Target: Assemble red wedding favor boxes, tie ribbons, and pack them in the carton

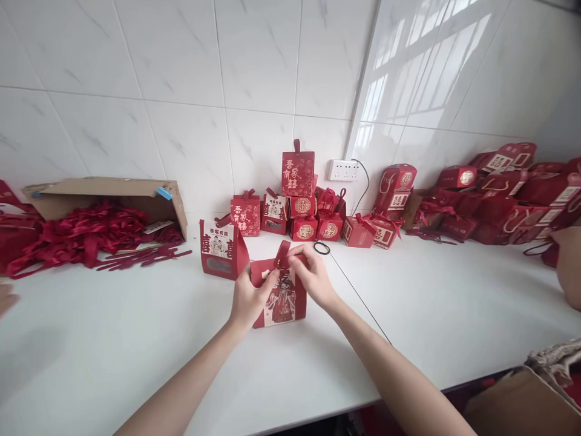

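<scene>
A red gift box (285, 303) with a printed figure on its front stands upright on the white table before me. My left hand (254, 290) grips the box's upper left edge, thumb pressed on the front near the top. With its fingers pinched, my right hand (311, 272) holds the dark red ribbon loop (282, 254) at the top of the box. Some of the fingertips are hidden behind the box and the ribbon. Close behind on the left stands another red gift box (220, 251) with a window in its front.
On the left, a cardboard box (109, 189) lies with red ribbons (86, 233) spilling out. Several small red boxes (298, 175) stand by the wall; more are piled at right (494, 200). A power strip (343, 170) is on the wall. Other people's hands (6, 299) show at the edges.
</scene>
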Demonstrator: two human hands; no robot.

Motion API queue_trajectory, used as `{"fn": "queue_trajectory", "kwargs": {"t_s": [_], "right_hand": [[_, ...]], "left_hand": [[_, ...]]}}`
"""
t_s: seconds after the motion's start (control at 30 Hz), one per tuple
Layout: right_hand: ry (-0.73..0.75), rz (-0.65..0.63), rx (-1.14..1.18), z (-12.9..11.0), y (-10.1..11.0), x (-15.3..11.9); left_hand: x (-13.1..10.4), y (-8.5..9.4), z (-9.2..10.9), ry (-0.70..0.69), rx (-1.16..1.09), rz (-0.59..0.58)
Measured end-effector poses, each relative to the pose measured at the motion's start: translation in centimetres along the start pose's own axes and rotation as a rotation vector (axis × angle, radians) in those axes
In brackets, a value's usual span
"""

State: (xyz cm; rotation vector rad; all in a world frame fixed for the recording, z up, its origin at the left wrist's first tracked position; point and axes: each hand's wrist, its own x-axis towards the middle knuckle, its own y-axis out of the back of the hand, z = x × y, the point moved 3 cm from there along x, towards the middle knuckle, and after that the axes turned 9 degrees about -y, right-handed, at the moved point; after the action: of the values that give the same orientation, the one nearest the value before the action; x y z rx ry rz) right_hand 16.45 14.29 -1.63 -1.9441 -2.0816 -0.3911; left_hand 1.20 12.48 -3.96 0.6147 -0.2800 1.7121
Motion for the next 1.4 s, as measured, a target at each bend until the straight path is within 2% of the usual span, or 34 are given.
{"fn": "queue_trajectory", "kwargs": {"t_s": [0.13, 0.2, 0.3, 0.37, 0.43, 0.57, 0.73, 1.03, 1.4], "right_hand": [[0.097, -0.014, -0.132, 0.0, -1.1, -0.8], [0.233, 0.000, -0.208, -0.3, -1.2, -1.1], [0.472, 0.016, -0.362, -0.8, -1.5, -1.6], [0.540, -0.011, -0.422, -1.0, -1.9, -1.9], [0.533, 0.010, -0.427, -1.0, -2.4, -2.2], [0.483, 0.125, -0.417, -1.0, -3.0, -2.5], [0.559, 0.192, -0.462, -1.3, -3.1, -2.8], [0.595, 0.179, -0.509, -1.3, -2.7, -2.7], [0.550, 0.202, -0.529, -0.9, -2.4, -2.5]], "left_hand": [[0.5, 0.6, 0.9, -0.163, -0.041, 0.013], [1.0, 1.2, 1.9, -0.297, -0.022, 0.021], [1.8, 1.8, 3.3, -0.455, 0.071, -0.032], [2.2, 2.1, 3.9, -0.505, 0.159, -0.077], [2.4, 2.2, 4.2, -0.506, 0.193, -0.096], [2.3, 2.2, 4.5, -0.507, 0.125, -0.076], [1.7, 2.0, 4.8, -0.592, 0.148, -0.076], [1.1, 1.9, 4.3, -0.789, 0.250, -0.125], [0.9, 1.7, 4.3, -0.740, 0.274, -0.122]]}}
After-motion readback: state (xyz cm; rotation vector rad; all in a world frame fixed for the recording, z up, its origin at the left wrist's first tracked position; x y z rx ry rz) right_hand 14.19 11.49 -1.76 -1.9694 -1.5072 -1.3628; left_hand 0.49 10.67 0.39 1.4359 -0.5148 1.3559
